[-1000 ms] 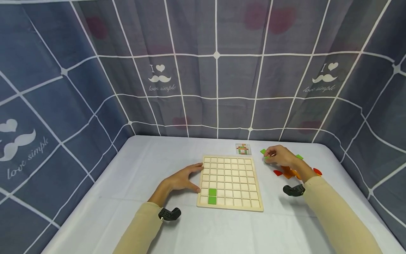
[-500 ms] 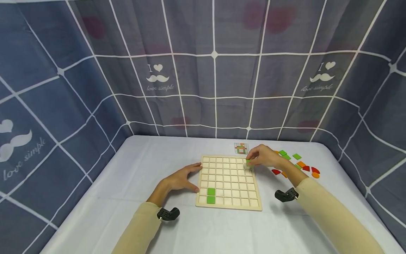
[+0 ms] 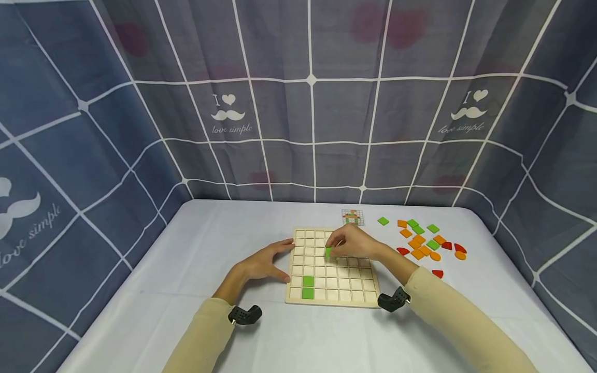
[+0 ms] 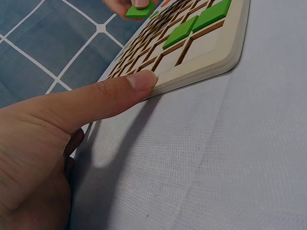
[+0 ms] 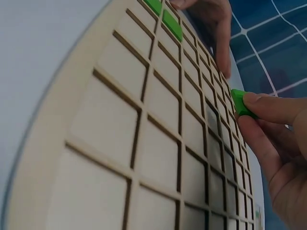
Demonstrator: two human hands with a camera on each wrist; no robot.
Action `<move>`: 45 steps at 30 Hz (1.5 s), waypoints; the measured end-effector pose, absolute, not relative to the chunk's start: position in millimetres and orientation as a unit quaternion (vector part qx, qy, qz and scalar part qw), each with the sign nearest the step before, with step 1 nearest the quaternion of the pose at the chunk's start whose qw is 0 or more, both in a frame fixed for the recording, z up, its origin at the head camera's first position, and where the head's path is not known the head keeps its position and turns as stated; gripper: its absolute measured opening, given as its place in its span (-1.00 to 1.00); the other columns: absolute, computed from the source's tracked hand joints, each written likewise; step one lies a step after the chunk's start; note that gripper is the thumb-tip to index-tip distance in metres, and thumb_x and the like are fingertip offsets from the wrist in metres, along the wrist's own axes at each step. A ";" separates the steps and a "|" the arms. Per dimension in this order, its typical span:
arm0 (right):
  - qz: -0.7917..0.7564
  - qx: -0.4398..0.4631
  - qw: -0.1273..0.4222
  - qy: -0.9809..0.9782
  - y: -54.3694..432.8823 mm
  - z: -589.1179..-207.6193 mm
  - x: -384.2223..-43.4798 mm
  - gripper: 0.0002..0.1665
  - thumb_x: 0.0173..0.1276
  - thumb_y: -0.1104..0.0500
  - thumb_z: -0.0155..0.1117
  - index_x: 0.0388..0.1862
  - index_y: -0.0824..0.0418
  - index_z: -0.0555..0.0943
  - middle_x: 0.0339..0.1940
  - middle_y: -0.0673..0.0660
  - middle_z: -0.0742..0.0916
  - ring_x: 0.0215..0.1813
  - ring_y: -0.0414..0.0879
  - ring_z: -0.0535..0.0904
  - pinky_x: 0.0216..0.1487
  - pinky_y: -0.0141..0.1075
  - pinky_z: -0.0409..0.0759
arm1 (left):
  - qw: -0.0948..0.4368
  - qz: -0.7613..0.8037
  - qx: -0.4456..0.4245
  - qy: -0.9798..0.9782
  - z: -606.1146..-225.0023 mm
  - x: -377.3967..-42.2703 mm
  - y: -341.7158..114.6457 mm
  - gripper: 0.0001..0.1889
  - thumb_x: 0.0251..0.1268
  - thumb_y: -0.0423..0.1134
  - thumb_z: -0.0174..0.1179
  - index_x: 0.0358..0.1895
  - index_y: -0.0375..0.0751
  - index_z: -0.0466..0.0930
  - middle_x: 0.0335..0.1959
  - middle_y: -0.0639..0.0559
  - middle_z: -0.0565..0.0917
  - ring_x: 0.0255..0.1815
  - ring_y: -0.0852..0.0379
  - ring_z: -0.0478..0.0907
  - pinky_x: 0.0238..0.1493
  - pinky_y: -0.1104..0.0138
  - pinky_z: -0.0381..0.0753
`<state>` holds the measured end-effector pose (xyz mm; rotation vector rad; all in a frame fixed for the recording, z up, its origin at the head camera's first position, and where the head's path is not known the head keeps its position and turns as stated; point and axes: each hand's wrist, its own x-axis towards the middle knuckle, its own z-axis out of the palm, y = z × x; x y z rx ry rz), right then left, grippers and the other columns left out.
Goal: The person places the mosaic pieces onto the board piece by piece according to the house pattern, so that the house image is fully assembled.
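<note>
Tile (image 3: 328, 252), square and bright green, was pinched in the grip of the right hand (image 3: 353, 242), raised over a pale wooden grid board (image 3: 333, 304) whose lower left held two green square tiles (image 3: 308, 293). The left hand (image 3: 262, 263) had its grip spread, touching the board's left edge. Beyond lay a printed card (image 3: 352, 216) and, rightward, scattered orange, green and red pieces (image 3: 424, 250) on the white-clothed bench (image 3: 322, 339).

The left hand (image 3: 262, 263) lies spread while the right hand (image 3: 353, 242) pinches, both forearms (image 3: 201, 331) angled inward.
</note>
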<state>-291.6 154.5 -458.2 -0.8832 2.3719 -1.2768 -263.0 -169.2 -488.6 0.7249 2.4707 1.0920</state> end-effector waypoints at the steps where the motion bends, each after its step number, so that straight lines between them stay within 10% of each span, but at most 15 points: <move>1: -0.450 -0.307 0.160 0.823 150.5 -458.4 -290.0 -0.88 0.33 0.33 0.47 -0.17 0.21 0.79 -0.23 0.05 0.80 -0.17 0.00 0.74 -0.17 -0.14 0.75 | 0.171 0.384 0.255 0.871 -488.5 -263.1 -169.2 0.07 -0.04 -0.09 0.67 0.59 -0.17 0.29 0.67 0.03 0.11 0.67 -0.12 -0.07 0.59 -0.11 -0.07; 22: -0.453 -0.332 0.168 0.810 106.2 -474.5 -276.4 -0.89 0.31 0.27 0.52 -0.19 0.16 0.79 -0.26 -0.02 0.77 -0.17 -0.09 0.71 -0.12 -0.23 0.71 | 0.175 0.382 0.264 0.868 -488.2 -266.1 -170.1 0.05 0.00 -0.09 0.65 0.60 -0.16 0.28 0.68 0.04 0.09 0.67 -0.10 -0.09 0.59 -0.10 -0.08; 45: -0.282 -0.390 0.024 0.876 89.2 -478.4 -255.3 -0.87 0.29 0.14 0.57 -0.23 0.16 0.86 -0.31 -0.10 0.73 -0.32 -0.32 0.57 -0.31 -0.40 0.61 | 0.171 0.385 0.262 0.868 -492.9 -266.2 -171.5 0.04 -0.03 -0.08 0.67 0.58 -0.12 0.31 0.67 0.06 0.11 0.67 -0.09 -0.07 0.58 -0.11 -0.05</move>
